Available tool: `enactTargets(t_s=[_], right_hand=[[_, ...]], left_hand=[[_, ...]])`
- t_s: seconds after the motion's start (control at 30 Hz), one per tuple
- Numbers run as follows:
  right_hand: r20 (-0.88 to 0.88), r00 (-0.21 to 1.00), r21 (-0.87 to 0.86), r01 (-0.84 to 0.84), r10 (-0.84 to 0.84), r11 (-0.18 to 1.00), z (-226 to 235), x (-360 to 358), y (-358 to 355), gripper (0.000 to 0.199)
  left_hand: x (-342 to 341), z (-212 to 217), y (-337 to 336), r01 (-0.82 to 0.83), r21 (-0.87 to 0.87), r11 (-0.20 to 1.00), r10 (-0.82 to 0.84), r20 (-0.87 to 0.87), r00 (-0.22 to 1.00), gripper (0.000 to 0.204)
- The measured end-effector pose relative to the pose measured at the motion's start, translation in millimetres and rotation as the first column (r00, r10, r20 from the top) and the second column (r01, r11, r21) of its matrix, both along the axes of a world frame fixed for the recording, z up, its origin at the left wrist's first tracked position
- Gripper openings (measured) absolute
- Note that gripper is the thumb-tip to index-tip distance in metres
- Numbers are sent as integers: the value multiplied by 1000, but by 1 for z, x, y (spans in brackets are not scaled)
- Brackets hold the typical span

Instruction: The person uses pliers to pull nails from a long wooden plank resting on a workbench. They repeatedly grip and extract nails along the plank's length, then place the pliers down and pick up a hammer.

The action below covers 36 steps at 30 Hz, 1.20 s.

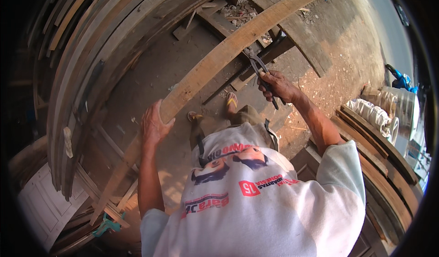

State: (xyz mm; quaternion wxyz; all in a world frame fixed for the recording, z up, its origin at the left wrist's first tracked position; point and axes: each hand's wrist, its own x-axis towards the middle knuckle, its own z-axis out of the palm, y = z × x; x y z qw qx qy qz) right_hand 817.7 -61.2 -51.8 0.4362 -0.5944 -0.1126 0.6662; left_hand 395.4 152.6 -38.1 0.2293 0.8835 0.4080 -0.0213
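Gripping runs on both sides: I see the long wooden plank (215,62) slanting across the dirt yard, my left hand (154,124) clasped over its near edge. Beside it, my right hand (279,87) is closed round the handles of dark pincers (259,68), whose head touches the plank's far edge.
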Motion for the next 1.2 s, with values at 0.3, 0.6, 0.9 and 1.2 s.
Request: enactTargets(t_s=[0.3, 0.6, 0.9, 1.2], right_hand=[[-550, 474, -25, 814, -688, 580, -19, -156, 67, 40], [-285, 719, 167, 688, -634, 706, -7, -216, 48, 35], [78, 807, 70, 582, -586, 810, -78, -196, -1, 56], [39, 807, 40, 588, -589, 808, -67, -216, 2, 63]], left_hand=[[13, 3, 4, 21, -28, 999, -22, -22, 1000, 92], [53, -6, -16, -32, 24, 999, 31, 68, 997, 100], [62, -137, -39, -55, -156, 986, 103, 321, 941, 103], [-110, -12, 6, -42, -155, 987, 62, 126, 990, 87]])
